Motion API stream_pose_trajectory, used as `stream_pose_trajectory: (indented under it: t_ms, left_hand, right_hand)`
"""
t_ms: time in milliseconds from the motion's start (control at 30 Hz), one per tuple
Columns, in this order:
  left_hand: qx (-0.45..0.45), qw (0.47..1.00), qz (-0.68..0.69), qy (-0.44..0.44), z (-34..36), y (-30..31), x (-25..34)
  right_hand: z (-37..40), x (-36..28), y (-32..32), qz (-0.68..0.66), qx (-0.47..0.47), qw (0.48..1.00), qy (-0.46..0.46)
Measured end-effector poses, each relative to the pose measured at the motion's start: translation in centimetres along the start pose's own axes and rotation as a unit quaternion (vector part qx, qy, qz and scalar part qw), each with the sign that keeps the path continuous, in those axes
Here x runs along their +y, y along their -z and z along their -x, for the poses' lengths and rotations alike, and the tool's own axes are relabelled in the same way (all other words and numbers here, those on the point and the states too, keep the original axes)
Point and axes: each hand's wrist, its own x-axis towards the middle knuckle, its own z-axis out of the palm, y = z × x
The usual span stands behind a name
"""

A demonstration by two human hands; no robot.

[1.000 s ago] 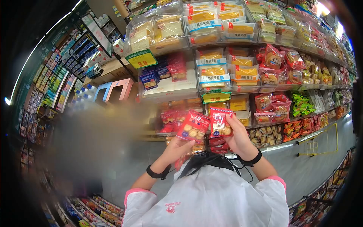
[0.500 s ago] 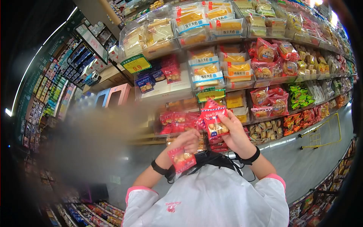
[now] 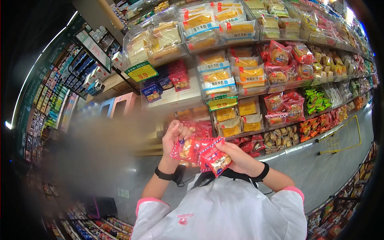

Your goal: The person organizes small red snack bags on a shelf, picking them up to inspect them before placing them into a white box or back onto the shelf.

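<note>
My left hand (image 3: 175,137) is closed, its fingers curled at the top of a red snack packet (image 3: 186,149) with cookies showing through its window. My right hand (image 3: 239,159) pinches the corner of another red packet (image 3: 216,157), which is tilted and overlaps the first one. Both hands are in front of my chest, below the shelf edge. Behind them, more red packets (image 3: 200,129) lie in a lower shelf bin. Blue packets (image 3: 152,91) and a few red ones rest on a white box (image 3: 180,97) higher up.
Clear bins of packaged bread (image 3: 217,80) fill the shelves ahead. Price signs (image 3: 140,72) hang at the shelf edges. A yellow wheeled cart (image 3: 338,138) stands on the floor at right, and a dark basket (image 3: 101,207) is at lower left. A blur covers part of the left side.
My left hand has moved up and left, raising its packet from near my chest. My right hand has lowered its packet, and the two packets now overlap.
</note>
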Motion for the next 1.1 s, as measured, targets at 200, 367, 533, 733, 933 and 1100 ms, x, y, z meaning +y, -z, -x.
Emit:
stream_pose_trajectory:
  t_ms: [200,367,533,733,933,1100]
  left_hand:
    - [0.083,0.972,-0.216,-0.032,0.4,-0.7,-0.6]
    - [0.057,0.921,-0.384,0.034,0.6,1.9,-0.8]
    - [-0.003,0.863,-0.476,0.166,0.9,6.0,1.4]
    - [-0.047,0.854,-0.479,0.199,-1.0,5.3,4.5]
    - [-0.023,0.876,-0.464,0.131,-4.6,7.9,5.7]
    - [-0.038,0.887,-0.421,0.185,-7.3,8.2,7.4]
  right_hand:
    - [-2.4,0.9,-0.9,0.01,-0.04,0.999,0.011]
    - [-4.2,-0.3,-0.7,0.048,0.001,0.998,0.042]
    - [-6.5,-1.6,-0.8,0.062,0.04,0.994,0.08]
    - [-10.1,-2.8,-2.8,0.047,0.093,0.984,0.146]
    - [-13.4,-3.3,-3.0,0.116,0.116,0.974,0.158]
    - [-17.5,-2.1,-1.4,0.229,0.102,0.949,0.191]
